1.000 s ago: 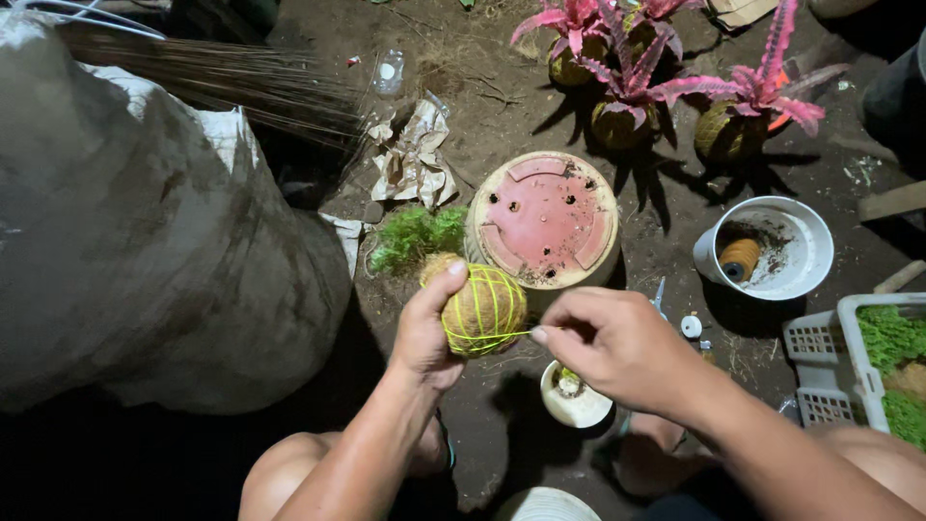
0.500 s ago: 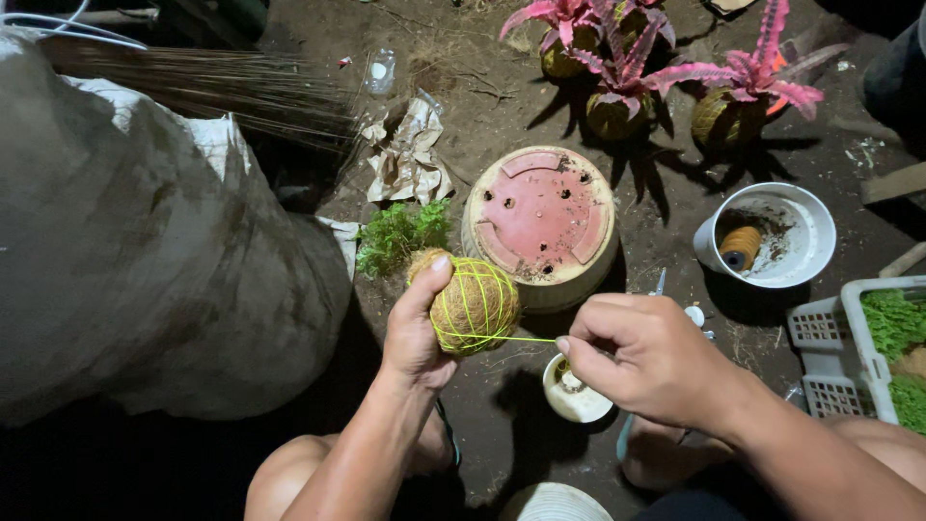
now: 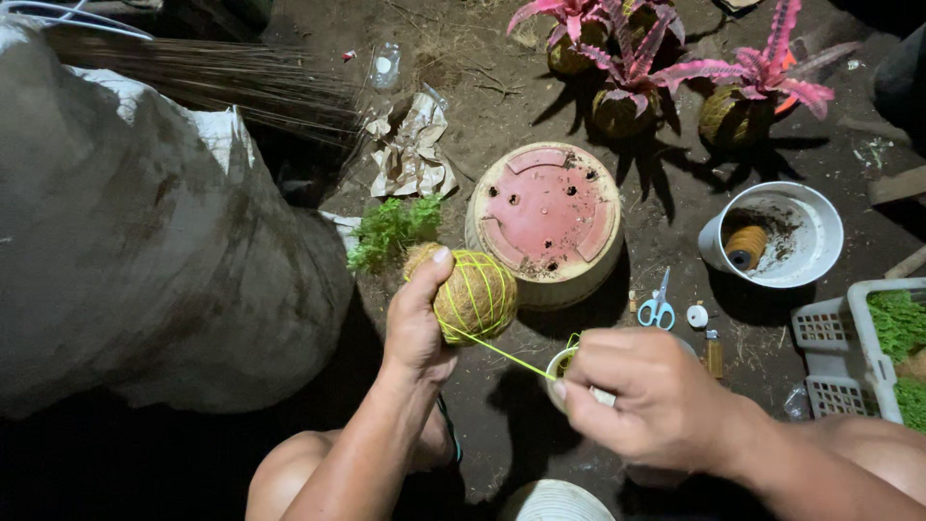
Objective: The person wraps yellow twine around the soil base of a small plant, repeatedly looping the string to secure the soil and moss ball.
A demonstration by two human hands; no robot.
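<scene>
String-wrapping step: left hand (image 3: 417, 323) fingers clamped round moss ball (image 3: 473, 294), right hand (image 3: 641, 400) fingers pinching taut yellow-green string (image 3: 497, 345); next wrap likely needs steady tension.

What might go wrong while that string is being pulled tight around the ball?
The yellow string runs taut from the moss ball to the right hand; a hard tug might snap it or slide loops off. The left hand grips the ball from one side only, so it could slip and drop. The scissors lie open-bladed close by, a possible nick.
</scene>
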